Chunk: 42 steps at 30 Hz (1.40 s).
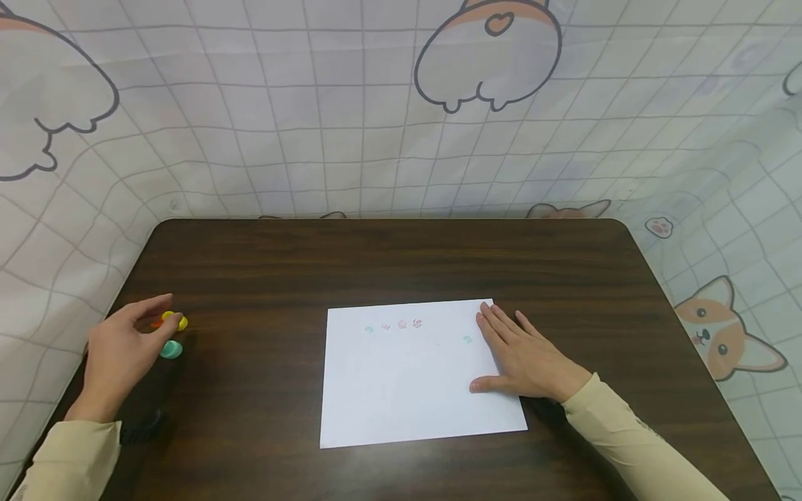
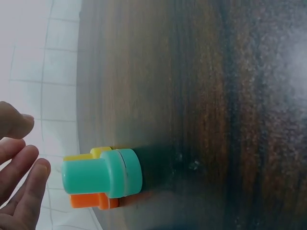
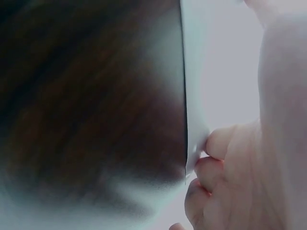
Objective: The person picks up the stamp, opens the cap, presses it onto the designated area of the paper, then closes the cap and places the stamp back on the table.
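My left hand [image 1: 122, 351] hovers by three small stamps at the table's left side, its thumb and fingers apart with nothing between them. The green stamp [image 2: 88, 176] stands upright nearest in the left wrist view. Behind it, partly hidden, are a yellow stamp [image 2: 79, 157] and an orange stamp [image 2: 86, 201]. A white sheet of paper [image 1: 413, 396] lies mid-table, bearing several small red and green printed marks [image 1: 402, 324] near its top. Flat on the sheet's right part rests my right hand [image 1: 523, 358], fingers straight and thumb spread.
The dark wood table [image 1: 250, 278] has rounded far corners. A white grid-patterned cloth [image 1: 351, 139] with cartoon corgis hangs behind it and along both sides. The stamps stand close to the table's left edge.
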Each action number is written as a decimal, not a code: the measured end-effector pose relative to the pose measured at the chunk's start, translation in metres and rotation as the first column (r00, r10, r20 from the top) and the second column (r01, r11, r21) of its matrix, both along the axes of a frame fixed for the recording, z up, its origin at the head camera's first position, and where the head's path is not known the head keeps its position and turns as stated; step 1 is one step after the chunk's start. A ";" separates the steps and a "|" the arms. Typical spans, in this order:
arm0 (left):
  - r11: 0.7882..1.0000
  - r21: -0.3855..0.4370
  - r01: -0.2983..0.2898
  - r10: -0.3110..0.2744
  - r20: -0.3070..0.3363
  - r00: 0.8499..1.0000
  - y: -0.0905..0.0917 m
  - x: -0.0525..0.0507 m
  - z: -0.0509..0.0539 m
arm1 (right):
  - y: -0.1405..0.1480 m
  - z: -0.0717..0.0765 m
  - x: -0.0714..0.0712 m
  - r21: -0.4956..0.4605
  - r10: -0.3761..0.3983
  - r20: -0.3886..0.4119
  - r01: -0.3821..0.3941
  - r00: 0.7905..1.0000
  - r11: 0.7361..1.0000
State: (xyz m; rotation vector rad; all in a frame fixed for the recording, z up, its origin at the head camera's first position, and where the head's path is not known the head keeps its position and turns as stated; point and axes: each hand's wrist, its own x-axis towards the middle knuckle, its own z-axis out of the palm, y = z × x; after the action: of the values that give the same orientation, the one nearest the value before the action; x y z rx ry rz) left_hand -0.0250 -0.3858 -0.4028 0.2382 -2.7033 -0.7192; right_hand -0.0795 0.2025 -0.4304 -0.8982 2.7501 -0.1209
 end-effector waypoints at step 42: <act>0.998 -0.039 0.046 -0.036 0.224 0.974 0.006 -0.020 -0.009 | 0.001 0.000 0.001 -0.014 -0.016 0.011 0.016 1.000 1.000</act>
State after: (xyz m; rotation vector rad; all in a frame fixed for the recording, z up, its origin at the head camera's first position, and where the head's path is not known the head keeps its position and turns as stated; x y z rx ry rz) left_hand -0.0449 -0.3798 -0.4118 0.2674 -2.9422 -0.6802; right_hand -0.0785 0.2032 -0.4309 -0.8766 2.7504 -0.1479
